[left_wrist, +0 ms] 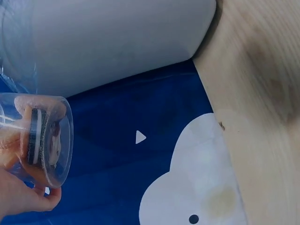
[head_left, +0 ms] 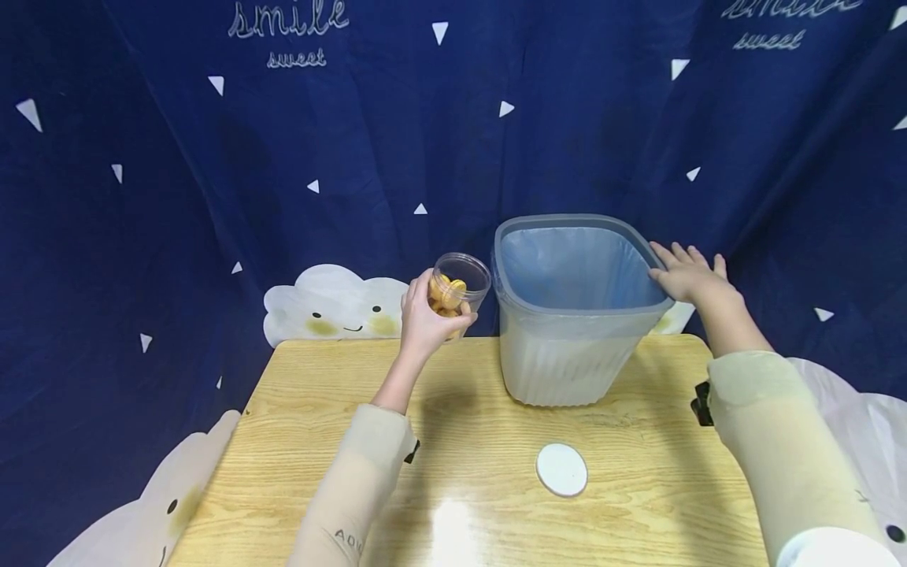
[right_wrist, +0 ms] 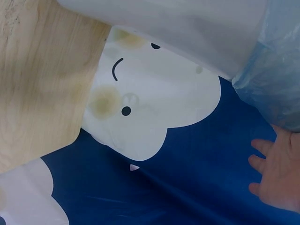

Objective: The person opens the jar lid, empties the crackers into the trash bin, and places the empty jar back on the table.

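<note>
My left hand (head_left: 425, 321) grips a clear, open-topped plastic jar (head_left: 471, 273), raised above the table's back edge to the left of the bin. Inside the jar are several yellow-orange, macaron-like pieces (head_left: 452, 293). Through its wall in the left wrist view, a dark piece with a white stripe (left_wrist: 36, 136) also shows. A whitish waste bin (head_left: 556, 362) with a grey rim and a bluish liner (head_left: 567, 264) stands upright on the table. At the bin's right side, my right hand (head_left: 686, 277) has its fingers extended, fingertips right at the rim.
On the wooden table (head_left: 333, 409), a round white lid-like disc (head_left: 562, 469) lies flat in front of the bin. Dark blue cloth (head_left: 368, 142) with white triangles and cloud prints hangs behind the table and around its sides.
</note>
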The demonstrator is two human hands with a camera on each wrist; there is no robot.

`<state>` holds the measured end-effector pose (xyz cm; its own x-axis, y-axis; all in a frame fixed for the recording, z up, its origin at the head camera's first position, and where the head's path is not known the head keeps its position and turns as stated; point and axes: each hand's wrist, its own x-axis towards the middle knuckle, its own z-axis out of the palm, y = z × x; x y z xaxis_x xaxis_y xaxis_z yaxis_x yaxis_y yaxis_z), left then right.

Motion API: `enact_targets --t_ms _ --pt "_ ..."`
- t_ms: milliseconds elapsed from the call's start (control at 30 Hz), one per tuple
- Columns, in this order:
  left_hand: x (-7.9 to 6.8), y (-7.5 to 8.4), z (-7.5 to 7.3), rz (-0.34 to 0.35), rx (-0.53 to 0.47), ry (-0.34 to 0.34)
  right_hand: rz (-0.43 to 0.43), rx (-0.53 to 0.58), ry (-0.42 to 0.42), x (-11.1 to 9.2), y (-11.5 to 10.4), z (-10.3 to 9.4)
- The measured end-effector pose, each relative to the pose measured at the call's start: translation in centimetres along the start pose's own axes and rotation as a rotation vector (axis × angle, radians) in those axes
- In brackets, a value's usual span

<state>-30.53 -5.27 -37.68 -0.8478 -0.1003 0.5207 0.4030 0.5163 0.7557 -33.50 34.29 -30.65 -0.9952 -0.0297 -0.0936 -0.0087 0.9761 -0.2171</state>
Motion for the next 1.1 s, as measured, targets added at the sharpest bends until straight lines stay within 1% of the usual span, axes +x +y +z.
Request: enact_targets --t_ms 467,600,833,933,1100 --pt "2.2 1.0 -0.1 0.101 0.164 -0.037 -0.001 0.0 0.007 -0.1 0.2 0.1" --pt "3.0 1.4 -0.2 0.117 0.206 -0.051 0.0 -0.008 0.005 0.0 0.1 0.0" --pt "4.2 2.4 -0.3 0.085 0.273 -0.107 -0.001 -0.01 -0.013 0.1 -0.1 -0.1" --pt "4.6 2.7 -0.3 0.066 0.286 -0.125 0.001 -0.007 -0.017 0.0 -0.1 -0.1" --pt "5.3 3.4 -0.3 0.054 0.307 -0.154 -0.001 -0.005 -0.01 -0.1 -0.1 -0.1"
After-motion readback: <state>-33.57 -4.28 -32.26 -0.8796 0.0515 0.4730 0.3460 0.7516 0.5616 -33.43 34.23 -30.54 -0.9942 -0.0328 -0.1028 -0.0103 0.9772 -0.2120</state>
